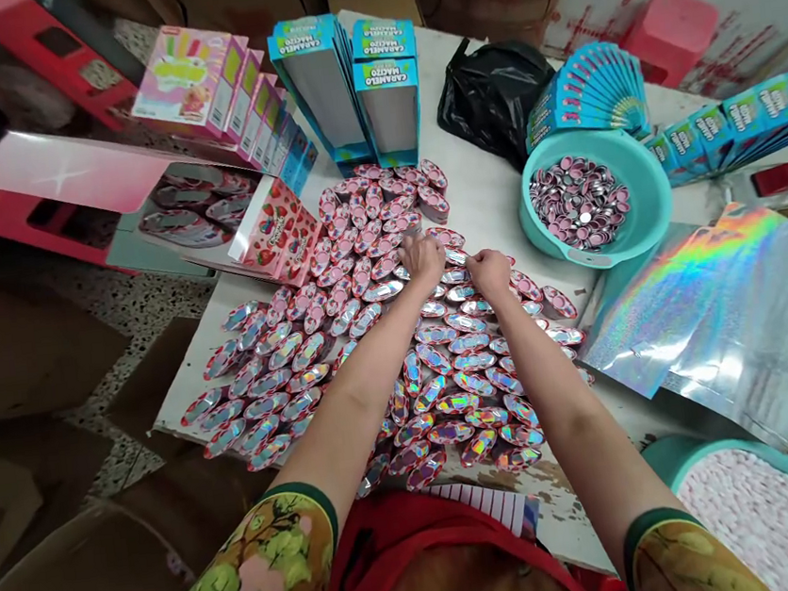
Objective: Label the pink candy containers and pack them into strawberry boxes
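Observation:
Many small oval packs stand crowded on the white table, some with pink round discs on top and others with shiny silver tops. My left hand (423,259) is closed over the middle of the group, fingers curled down among the packs; what they grip is hidden. Just to its right, my right hand (489,273) is closed as well, its thumb and fingertips at the end of a silver-topped oval pack (456,257). Nearer to me, under my forearms, lie rows of silver-topped packs (470,342). Pink-disc packs (367,237) fill the area beyond my left hand.
An open strawberry-printed box (280,233) holding packs lies left. Blue cartons (389,97) and a black bag (495,94) stand behind. At right are a turquoise basin (648,181) of small discs, holographic sheets (730,314) and a tub of white pieces (757,520).

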Demonstrator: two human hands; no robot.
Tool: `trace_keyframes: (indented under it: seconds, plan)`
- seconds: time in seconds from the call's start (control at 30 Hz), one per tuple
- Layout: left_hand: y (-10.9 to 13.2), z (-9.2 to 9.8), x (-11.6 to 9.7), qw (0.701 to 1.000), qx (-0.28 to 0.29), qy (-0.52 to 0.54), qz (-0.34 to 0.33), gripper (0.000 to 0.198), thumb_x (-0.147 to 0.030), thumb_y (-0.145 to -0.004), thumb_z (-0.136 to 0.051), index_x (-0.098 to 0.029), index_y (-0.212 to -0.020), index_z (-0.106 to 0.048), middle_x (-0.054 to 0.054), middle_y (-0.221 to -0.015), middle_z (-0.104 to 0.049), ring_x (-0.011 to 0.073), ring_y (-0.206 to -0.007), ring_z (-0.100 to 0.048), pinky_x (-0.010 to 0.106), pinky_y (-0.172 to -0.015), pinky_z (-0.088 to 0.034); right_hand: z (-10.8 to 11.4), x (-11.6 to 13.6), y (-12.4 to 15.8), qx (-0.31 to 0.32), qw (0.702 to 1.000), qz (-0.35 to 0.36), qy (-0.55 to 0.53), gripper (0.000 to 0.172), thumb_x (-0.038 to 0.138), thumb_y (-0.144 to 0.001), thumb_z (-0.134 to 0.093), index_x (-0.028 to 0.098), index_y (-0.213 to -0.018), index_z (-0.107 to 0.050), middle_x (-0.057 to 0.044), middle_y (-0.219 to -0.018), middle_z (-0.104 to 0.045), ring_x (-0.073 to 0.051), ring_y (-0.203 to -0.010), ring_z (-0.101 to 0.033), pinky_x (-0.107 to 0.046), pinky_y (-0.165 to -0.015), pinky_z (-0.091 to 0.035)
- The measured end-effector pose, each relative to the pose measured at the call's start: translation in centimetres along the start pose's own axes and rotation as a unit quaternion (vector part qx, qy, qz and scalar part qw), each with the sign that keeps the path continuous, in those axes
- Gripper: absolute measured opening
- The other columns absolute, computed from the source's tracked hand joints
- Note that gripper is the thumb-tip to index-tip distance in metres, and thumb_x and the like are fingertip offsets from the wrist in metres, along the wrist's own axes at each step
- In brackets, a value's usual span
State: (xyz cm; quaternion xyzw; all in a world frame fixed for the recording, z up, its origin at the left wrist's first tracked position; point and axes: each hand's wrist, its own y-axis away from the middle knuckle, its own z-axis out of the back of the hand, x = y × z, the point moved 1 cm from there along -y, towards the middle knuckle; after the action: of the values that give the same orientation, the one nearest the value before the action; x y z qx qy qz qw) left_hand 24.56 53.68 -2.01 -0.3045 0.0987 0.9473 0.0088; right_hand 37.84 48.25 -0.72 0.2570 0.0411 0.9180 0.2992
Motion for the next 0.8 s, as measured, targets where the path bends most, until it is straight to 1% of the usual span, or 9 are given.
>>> trace_keyframes:
  seconds: [0.1, 0.2, 0.27, 0.37, 0.47, 0.53, 0.6, 0.67, 0.8]
  plan:
    - [-0.4, 0.0, -0.2, 1.000, 0.003, 0.009, 0.022, 0.020, -0.022, -0.094, -0.057, -0.022, -0.109, -0.070, 0.015, -0.130, -0.067, 0.0357, -0.131, -0.049, 0.053, -0.106, -0.038, 0.2, 0.2, -0.6, 0.005, 0.999, -0.035, 0.010, 0.008, 0.026, -0.076, -0.068, 0.018, -0.079, -0.068, -0.015, -0.083, -0.073, -0.031, -0.084, -0.068, -0.039, -0.083, -0.047]
    - [-1.3, 0.5, -0.4, 0.997, 0.006, 0.027, 0.069, 0.036, -0.018, -0.087, -0.067, -0.022, -0.122, -0.063, 0.015, -0.137, -0.063, 0.0359, -0.135, -0.047, 0.054, -0.109, -0.036, 0.7, 0.5, -0.9, -0.040, 0.997, -0.060, -0.008, 0.041, 0.025, -0.070, -0.078, 0.013, -0.107, -0.064, -0.013, -0.092, -0.072, -0.030, -0.090, -0.067, -0.039, -0.084, -0.048]
    - [-1.5, 1.2, -0.2, 0.997, 0.014, 0.030, 0.071, 0.027, -0.016, -0.089, -0.064, -0.023, -0.115, -0.065, 0.013, -0.133, -0.065, 0.0349, -0.134, -0.048, 0.054, -0.110, -0.036, 1.2, 0.3, 0.0, -0.066, 0.996, -0.036, -0.042, 0.050, 0.023, -0.075, -0.074, 0.012, -0.121, -0.056, -0.010, -0.095, -0.071, -0.028, -0.091, -0.066, -0.038, -0.086, -0.048]
    - [0.7, 2.6, 0.7, 0.998, 0.010, 0.061, 0.023, 0.012, -0.022, -0.090, -0.066, -0.021, -0.102, -0.068, 0.011, -0.123, -0.067, 0.0313, -0.127, -0.053, 0.049, -0.110, -0.038, 2.5, -2.8, 4.6, -0.091, 0.989, 0.044, -0.112, 0.035, 0.028, -0.088, -0.062, 0.016, -0.120, -0.056, -0.008, -0.098, -0.069, -0.021, -0.086, -0.064, -0.034, -0.085, -0.048]
    - [7.8, 3.1, 1.8, 0.983, 0.065, 0.153, -0.082, 0.014, -0.027, -0.090, -0.066, -0.018, -0.100, -0.068, 0.007, -0.107, -0.070, 0.0229, -0.108, -0.061, 0.037, -0.101, -0.045, 4.8, -9.8, 14.4, -0.076, 0.984, 0.084, -0.141, 0.028, 0.046, -0.094, -0.058, 0.020, -0.103, -0.063, -0.006, -0.092, -0.068, -0.018, -0.078, -0.060, -0.032, -0.079, -0.048]
    - [15.1, 2.8, 2.1, 0.942, 0.217, 0.206, -0.154, 0.014, -0.028, -0.092, -0.061, -0.017, -0.094, -0.070, 0.002, -0.094, -0.071, 0.0190, -0.096, -0.063, 0.031, -0.091, -0.048, 6.4, -14.9, 22.8, -0.056, 0.988, 0.059, -0.133, 0.034, 0.054, -0.095, -0.056, 0.021, -0.094, -0.066, -0.005, -0.084, -0.067, -0.017, -0.073, -0.058, -0.032, -0.077, -0.048]
    - [23.5, 2.1, 2.2, 0.858, 0.417, 0.220, -0.204, 0.016, -0.030, -0.090, -0.062, -0.019, -0.084, -0.073, 0.000, -0.085, -0.071, 0.0173, -0.085, -0.065, 0.027, -0.083, -0.049, 7.3, -19.0, 30.9, -0.035, 0.991, -0.003, -0.126, 0.038, 0.058, -0.093, -0.056, 0.022, -0.092, -0.067, -0.006, -0.084, -0.067, -0.018, -0.073, -0.059, -0.033, -0.075, -0.050]
    - [31.3, 1.0, 2.2, 0.782, 0.546, 0.173, -0.245, 0.014, -0.028, -0.089, -0.064, -0.022, -0.085, -0.075, 0.000, -0.086, -0.073, 0.0184, -0.085, -0.067, 0.028, -0.083, -0.050, 7.0, -22.2, 37.4, -0.014, 0.987, -0.076, -0.142, 0.043, 0.064, -0.089, -0.058, 0.023, -0.097, -0.067, -0.008, -0.092, -0.069, -0.020, -0.078, -0.062, -0.034, -0.073, -0.052]
    - [40.4, -2.7, 1.8, 0.775, 0.551, 0.022, -0.309, 0.024, -0.020, -0.091, -0.060, -0.019, -0.113, -0.071, 0.010, -0.117, -0.069, 0.0247, -0.106, -0.065, 0.034, -0.094, -0.052, 4.1, -26.0, 43.3, 0.087, 0.944, -0.173, -0.266, 0.053, 0.075, -0.078, -0.060, 0.022, -0.081, -0.066, -0.005, -0.080, -0.067, -0.020, -0.073, -0.060, -0.034, -0.069, -0.051]
